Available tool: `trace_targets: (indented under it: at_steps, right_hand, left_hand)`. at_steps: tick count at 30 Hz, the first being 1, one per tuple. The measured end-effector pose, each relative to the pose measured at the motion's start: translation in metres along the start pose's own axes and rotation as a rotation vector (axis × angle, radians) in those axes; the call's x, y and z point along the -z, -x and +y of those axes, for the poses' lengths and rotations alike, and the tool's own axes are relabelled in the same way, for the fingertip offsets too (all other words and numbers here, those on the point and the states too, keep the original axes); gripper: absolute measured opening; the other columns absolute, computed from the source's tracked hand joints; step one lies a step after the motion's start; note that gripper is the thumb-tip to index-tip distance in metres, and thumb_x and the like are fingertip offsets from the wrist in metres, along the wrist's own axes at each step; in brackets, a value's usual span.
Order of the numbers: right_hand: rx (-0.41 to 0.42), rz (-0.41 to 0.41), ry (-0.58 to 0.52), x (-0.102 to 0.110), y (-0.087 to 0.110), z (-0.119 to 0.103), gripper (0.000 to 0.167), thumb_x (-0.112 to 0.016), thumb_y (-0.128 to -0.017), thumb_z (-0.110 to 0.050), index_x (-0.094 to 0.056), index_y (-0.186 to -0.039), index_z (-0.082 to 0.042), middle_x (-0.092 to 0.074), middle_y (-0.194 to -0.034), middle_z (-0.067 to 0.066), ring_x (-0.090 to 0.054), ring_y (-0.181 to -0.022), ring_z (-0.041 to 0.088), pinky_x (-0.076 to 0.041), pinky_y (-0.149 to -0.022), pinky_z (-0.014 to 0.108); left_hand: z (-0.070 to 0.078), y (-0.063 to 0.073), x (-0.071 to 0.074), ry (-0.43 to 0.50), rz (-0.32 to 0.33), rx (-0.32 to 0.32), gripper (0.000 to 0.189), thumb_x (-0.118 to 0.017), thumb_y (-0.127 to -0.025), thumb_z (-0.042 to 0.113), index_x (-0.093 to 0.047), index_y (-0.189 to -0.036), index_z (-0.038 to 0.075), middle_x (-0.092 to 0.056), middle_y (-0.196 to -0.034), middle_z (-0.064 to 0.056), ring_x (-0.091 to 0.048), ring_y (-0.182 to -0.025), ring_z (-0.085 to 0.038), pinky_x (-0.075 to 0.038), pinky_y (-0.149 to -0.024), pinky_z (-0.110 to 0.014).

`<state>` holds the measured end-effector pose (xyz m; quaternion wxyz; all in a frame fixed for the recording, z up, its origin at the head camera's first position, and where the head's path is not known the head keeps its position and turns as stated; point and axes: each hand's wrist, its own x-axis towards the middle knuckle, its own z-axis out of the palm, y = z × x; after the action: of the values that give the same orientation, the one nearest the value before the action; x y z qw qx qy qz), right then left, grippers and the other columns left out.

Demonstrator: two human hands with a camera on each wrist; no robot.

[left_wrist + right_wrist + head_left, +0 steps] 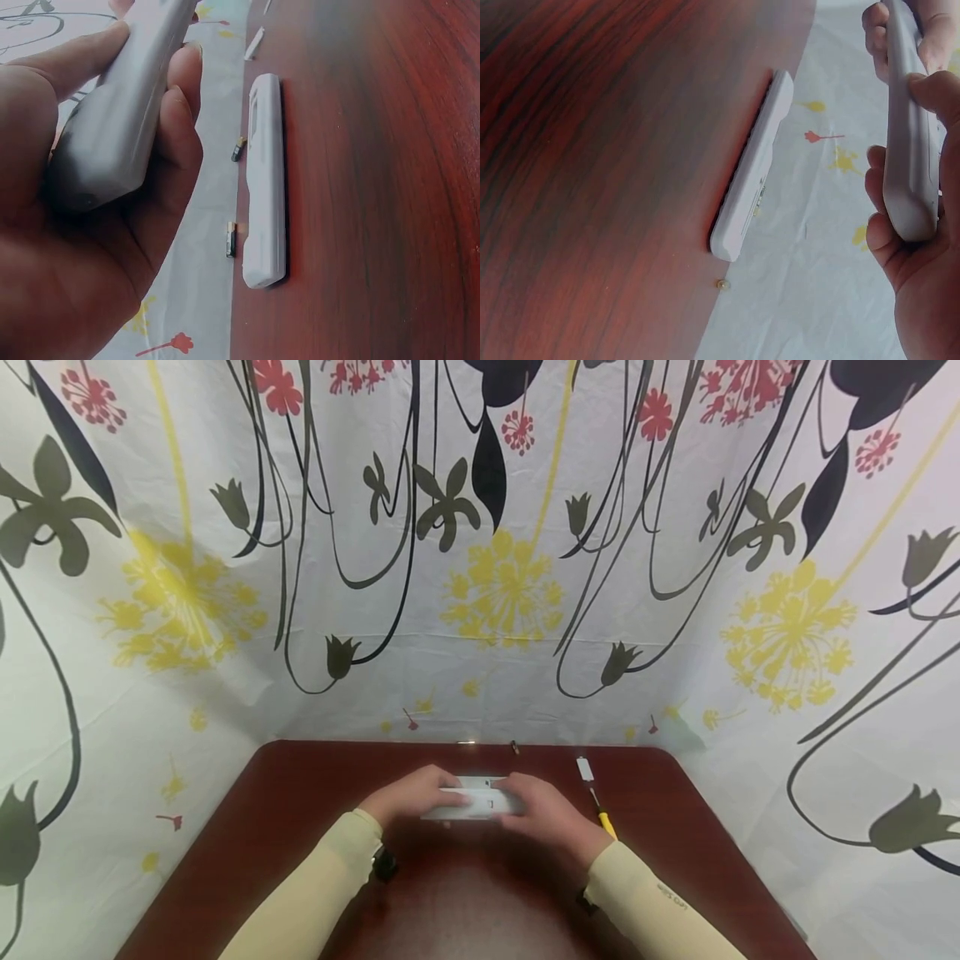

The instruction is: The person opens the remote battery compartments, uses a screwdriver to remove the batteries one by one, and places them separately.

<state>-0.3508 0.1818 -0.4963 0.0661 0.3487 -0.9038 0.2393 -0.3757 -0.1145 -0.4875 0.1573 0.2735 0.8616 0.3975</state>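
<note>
Both hands hold a long white remote control (467,806) level above the table. My left hand (416,795) grips its left end, thumb on one side and fingers curled round the other, as the left wrist view shows. At the right end my right hand (551,814) grips it likewise, its thumb (935,94) along the casing. Below, a second white remote control (266,187) lies on the table with an open recess in its upper side. Two small batteries, one battery (231,240) and another battery (238,148), lie beyond it.
A screwdriver (606,822) with a yellow handle lies right of the right hand. Past its tip is a flat white piece (585,768). The dark red table (300,827) ends at a flower-patterned curtain (420,693) behind and at both sides.
</note>
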Motion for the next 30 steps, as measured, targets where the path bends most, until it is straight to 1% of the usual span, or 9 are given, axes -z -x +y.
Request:
trace_targets:
  at_steps: [6,10,12,15,20,25,30]
  right_hand:
    - [0.011,-0.018,0.032,0.0000,0.0004,-0.0009,0.052,-0.088,-0.097,-0.040,-0.071,-0.142,-0.020,-0.068,-0.118,-0.009,-0.060,-0.101,0.011,-0.057,-0.089,0.035]
    - [0.031,-0.031,0.063,-0.0012,-0.0005,0.0011,0.054,-0.090,-0.095,-0.040,-0.070,-0.142,-0.019,-0.069,-0.122,-0.008,-0.061,-0.104,0.012,-0.058,-0.090,0.035]
    - [0.050,-0.035,0.094,-0.0023,-0.0008,0.0026,0.056,-0.090,-0.095,-0.038,-0.069,-0.143,-0.018,-0.069,-0.124,-0.006,-0.061,-0.106,0.013,-0.058,-0.092,0.036]
    - [0.055,-0.051,0.118,-0.0030,-0.0007,0.0036,0.060,-0.090,-0.095,-0.039,-0.068,-0.146,-0.017,-0.069,-0.129,-0.004,-0.061,-0.110,0.014,-0.058,-0.096,0.037]
    - [0.041,-0.071,0.101,-0.0032,0.0006,0.0030,0.062,-0.089,-0.096,-0.041,-0.066,-0.148,-0.018,-0.067,-0.131,-0.005,-0.060,-0.112,0.013,-0.058,-0.097,0.037]
    - [0.060,-0.061,0.108,-0.0037,0.0000,0.0037,0.060,-0.088,-0.097,-0.040,-0.066,-0.147,-0.016,-0.066,-0.128,-0.005,-0.059,-0.110,0.013,-0.057,-0.095,0.036]
    - [0.074,-0.051,0.112,-0.0049,-0.0007,0.0059,0.055,-0.086,-0.097,-0.040,-0.066,-0.145,-0.020,-0.066,-0.125,-0.007,-0.059,-0.108,0.011,-0.057,-0.094,0.034]
  left_hand:
    - [-0.0018,0.0008,0.0005,0.029,-0.009,0.021,0.031,-0.073,-0.105,0.053,-0.082,-0.104,0.023,-0.079,-0.081,-0.001,-0.073,-0.072,-0.023,-0.058,-0.070,-0.036]
    - [-0.0032,0.0008,0.0014,0.022,-0.025,0.009,0.031,-0.073,-0.106,0.051,-0.082,-0.103,0.022,-0.078,-0.079,0.000,-0.073,-0.071,-0.022,-0.057,-0.069,-0.034]
    - [-0.0036,0.0008,0.0019,0.016,-0.038,0.002,0.031,-0.072,-0.106,0.050,-0.082,-0.102,0.021,-0.078,-0.079,0.000,-0.072,-0.071,-0.021,-0.056,-0.069,-0.033]
    - [-0.0033,0.0014,0.0022,0.021,-0.057,-0.010,0.031,-0.071,-0.108,0.048,-0.082,-0.100,0.020,-0.078,-0.079,-0.001,-0.072,-0.070,-0.020,-0.055,-0.069,-0.033]
    - [-0.0023,0.0021,0.0018,0.040,-0.070,-0.012,0.031,-0.071,-0.108,0.046,-0.082,-0.099,0.019,-0.078,-0.079,-0.002,-0.073,-0.070,-0.021,-0.055,-0.068,-0.032]
    - [-0.0020,0.0017,0.0016,0.030,-0.055,-0.007,0.031,-0.071,-0.108,0.048,-0.082,-0.100,0.021,-0.078,-0.079,-0.001,-0.073,-0.070,-0.020,-0.056,-0.070,-0.033]
    - [-0.0001,0.0013,0.0021,-0.050,-0.012,-0.026,0.031,-0.070,-0.106,0.053,-0.083,-0.101,0.025,-0.076,-0.083,0.006,-0.067,-0.074,-0.016,-0.054,-0.073,-0.033]
